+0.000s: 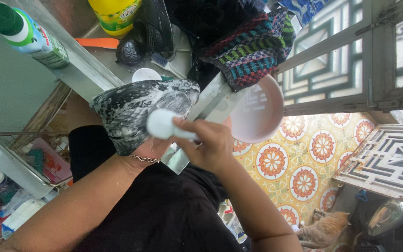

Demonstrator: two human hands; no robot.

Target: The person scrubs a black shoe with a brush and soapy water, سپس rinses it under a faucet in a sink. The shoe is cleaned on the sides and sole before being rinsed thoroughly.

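Observation:
My left hand (151,150), with a thin bracelet at the wrist, holds a black shoe (136,109) from below; the shoe is covered in white soap foam. My right hand (209,144) grips the handle of a white brush (161,124), whose head presses against the shoe's foamy side. Both hands are raised in front of the edge of a steel counter (82,70). A pink bowl (259,112) sits just right of my right hand at the counter's end.
On the counter are a second black shoe (152,28), a toothbrush (166,65), a yellow bottle (115,14), a green-capped bottle (24,32) and a striped knitted cloth (253,46). A wire rack (22,161) holds containers at left. An orange cat (325,228) lies on the patterned tiles (304,158).

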